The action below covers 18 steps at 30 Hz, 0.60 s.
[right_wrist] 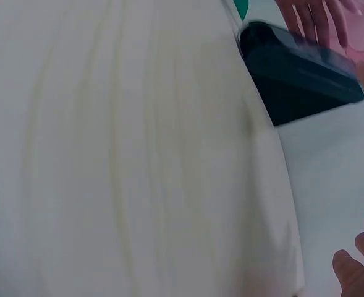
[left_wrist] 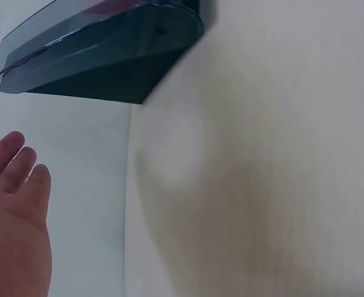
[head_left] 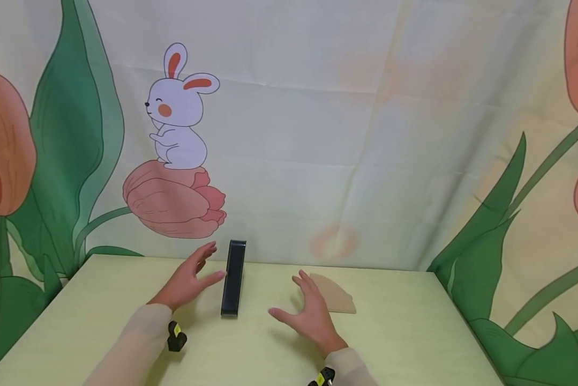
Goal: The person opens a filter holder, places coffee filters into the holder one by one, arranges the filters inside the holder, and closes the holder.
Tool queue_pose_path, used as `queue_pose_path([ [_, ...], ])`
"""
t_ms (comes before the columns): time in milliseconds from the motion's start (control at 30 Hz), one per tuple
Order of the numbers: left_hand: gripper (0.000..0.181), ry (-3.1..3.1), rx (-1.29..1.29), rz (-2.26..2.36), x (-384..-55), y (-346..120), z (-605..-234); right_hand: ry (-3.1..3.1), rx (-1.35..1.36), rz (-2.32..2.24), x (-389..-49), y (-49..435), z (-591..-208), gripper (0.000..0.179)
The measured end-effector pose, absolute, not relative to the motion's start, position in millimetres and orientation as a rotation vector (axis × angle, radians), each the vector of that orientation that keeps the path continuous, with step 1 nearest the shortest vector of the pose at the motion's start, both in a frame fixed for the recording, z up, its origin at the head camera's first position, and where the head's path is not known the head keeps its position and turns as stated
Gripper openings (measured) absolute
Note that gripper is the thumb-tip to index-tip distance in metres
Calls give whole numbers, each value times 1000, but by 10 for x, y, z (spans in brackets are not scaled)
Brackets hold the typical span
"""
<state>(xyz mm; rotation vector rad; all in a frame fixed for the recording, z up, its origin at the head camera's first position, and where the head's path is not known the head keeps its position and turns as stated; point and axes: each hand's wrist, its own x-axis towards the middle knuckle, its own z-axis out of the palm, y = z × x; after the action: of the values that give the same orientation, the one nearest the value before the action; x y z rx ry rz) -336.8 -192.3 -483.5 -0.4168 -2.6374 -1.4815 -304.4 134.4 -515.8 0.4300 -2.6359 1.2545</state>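
A dark, see-through, narrow holder (head_left: 233, 279) with rounded ends and tapering sides stands upright on the table. My left hand (head_left: 186, 283) is just left of it, fingers extended and the thumb tip right at its side. The left wrist view shows the holder (left_wrist: 101, 59) above the spread left fingers. My right hand (head_left: 312, 317) hovers to the right with fingers apart and nothing in it. Behind that hand lies a fan-shaped tan stack of what look like paper coffee filters (head_left: 338, 295), partly hidden by the fingers. The holder (right_wrist: 302, 77) appears at upper right in the right wrist view.
The pale yellow table (head_left: 404, 332) ends at the back against a hanging cloth (head_left: 279, 161) printed with a rabbit and tulips. More printed cloth borders the table at left and right. Small black devices sit at both wrists.
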Motion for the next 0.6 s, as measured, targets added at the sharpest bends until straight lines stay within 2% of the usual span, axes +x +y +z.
queue_pose_path([
  [300, 94, -2542, -388, -1661, -3544, -1782, -4818, -2517, 443, 1445, -3035, 851, -5293, 87],
  [600, 90, -2523, -414, -1730, -3753, -1707, -4828, -2314, 353, 1716, -3058, 435, -5287, 74],
])
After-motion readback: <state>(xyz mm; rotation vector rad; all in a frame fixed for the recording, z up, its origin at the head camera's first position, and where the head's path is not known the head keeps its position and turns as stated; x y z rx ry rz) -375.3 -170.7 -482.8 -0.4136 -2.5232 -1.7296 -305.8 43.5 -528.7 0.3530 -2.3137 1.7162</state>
